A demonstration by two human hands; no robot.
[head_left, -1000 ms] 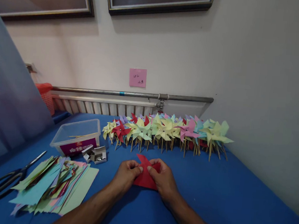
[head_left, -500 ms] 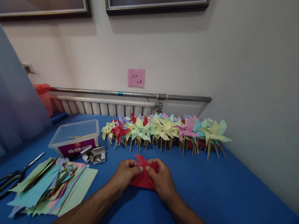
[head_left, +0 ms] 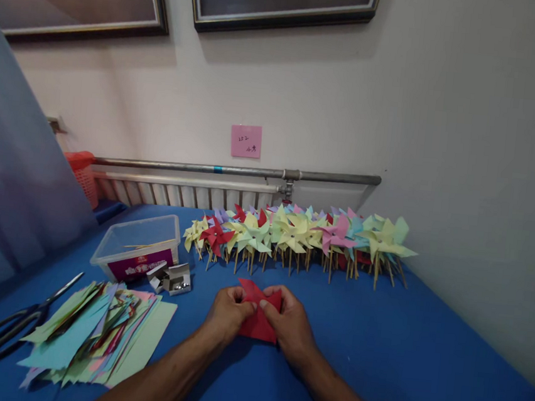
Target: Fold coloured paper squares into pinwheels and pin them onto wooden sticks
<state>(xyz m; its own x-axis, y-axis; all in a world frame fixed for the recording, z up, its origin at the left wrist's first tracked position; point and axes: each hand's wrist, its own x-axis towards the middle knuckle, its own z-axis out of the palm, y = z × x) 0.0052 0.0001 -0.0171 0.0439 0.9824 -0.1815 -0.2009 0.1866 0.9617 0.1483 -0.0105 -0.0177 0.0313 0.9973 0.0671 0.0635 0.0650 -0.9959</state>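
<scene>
A red paper pinwheel [head_left: 258, 327], partly folded, is held above the blue table in front of me. My left hand [head_left: 231, 310] pinches its left side between thumb and fingers. On the other side my right hand [head_left: 288, 319] grips it, thumb pressed near the centre. One pointed corner stands up between the hands; my fingers hide parts of the folds. No stick shows on this piece. Beyond the hands stand rows of finished paper pinwheels [head_left: 293, 231] on thin wooden sticks, in yellow, green, pink, red, blue and purple.
Left of my arms lies a pile of coloured paper sheets [head_left: 140, 339], with black-handled scissors [head_left: 13, 330] beside it. Behind are two small open boxes [head_left: 178, 279] of metal bits and a clear plastic tub [head_left: 139, 229] holding a few sticks. A radiator [head_left: 192, 193] lines the wall.
Both hands stay on the red paper, and its lower edge looks narrower and slightly turned. The whole view has shifted a little; the other things have not moved.
</scene>
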